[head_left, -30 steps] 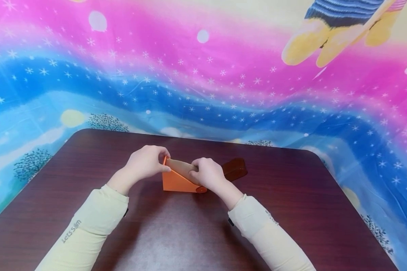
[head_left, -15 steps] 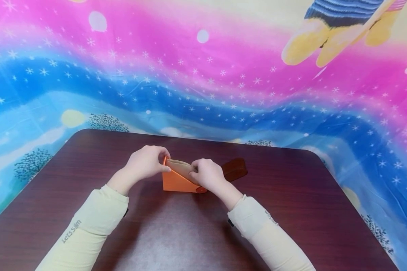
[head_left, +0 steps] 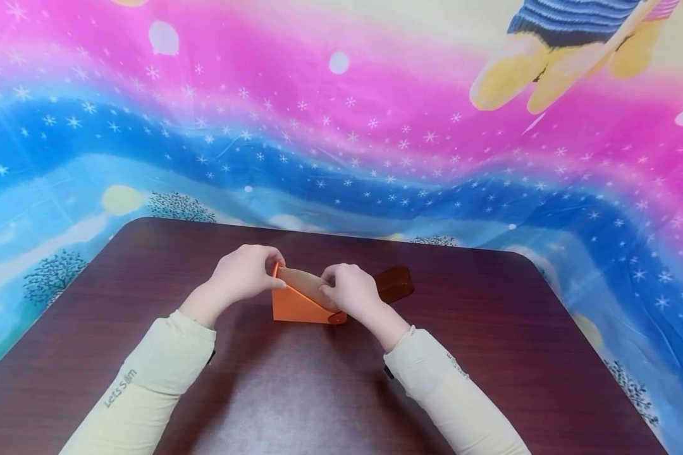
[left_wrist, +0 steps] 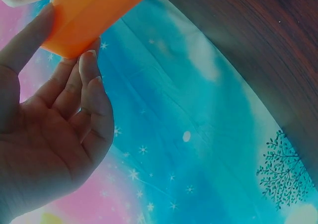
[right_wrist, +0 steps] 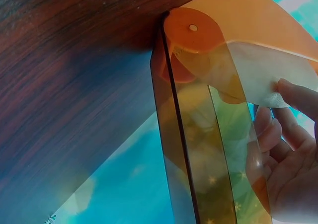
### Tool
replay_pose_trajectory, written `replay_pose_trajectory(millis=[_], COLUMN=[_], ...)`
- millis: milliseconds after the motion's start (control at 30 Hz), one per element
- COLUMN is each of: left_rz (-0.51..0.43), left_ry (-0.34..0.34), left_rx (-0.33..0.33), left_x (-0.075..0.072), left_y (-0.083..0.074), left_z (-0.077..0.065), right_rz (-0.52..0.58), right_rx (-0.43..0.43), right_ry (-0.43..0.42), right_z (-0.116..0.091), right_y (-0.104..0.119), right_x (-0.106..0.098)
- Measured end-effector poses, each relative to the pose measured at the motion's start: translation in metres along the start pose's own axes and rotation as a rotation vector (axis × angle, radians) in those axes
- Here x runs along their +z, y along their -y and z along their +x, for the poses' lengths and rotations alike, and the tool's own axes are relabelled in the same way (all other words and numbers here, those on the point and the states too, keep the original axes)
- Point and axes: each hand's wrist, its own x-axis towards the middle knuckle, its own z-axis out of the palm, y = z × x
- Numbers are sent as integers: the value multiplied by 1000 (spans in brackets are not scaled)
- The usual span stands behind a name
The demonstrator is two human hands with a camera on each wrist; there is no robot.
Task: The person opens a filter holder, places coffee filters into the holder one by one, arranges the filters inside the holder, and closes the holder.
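An orange holder (head_left: 298, 308) with a sloping top edge stands on the table, its see-through brown lid (head_left: 396, 283) swung back to the right on a hinge. Tan paper sheets (head_left: 303, 281), which look like coffee filters, stick up out of it. My left hand (head_left: 243, 270) grips the holder's tall left end between thumb and fingers; the left wrist view has the orange wall (left_wrist: 102, 13) between them. With thumb and fingertips my right hand (head_left: 353, 292) pinches the paper's right part. In the right wrist view the paper (right_wrist: 256, 72) appears pale, partly behind the lid (right_wrist: 213, 154).
The dark wooden table (head_left: 296, 392) spreads out around the holder, with rounded far corners. Behind it hangs a printed cloth (head_left: 341, 151) in pink and blue. The lid juts out right of my right hand.
Half a second ago the top edges of the paper showed as separate layers; now they appear together as one. Both hands stay in nearly the same place.
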Motion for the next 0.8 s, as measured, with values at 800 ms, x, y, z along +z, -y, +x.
replay_pose_trajectory(millis=[800], left_rz=[-85], left_ry=[20], left_rx=[35], left_x=[4], left_y=[12], left_z=[5], right_rz=[0], right_rx=[-64], right_ry=[-147], right_z=[-15], right_y=[-21], right_x=[-33])
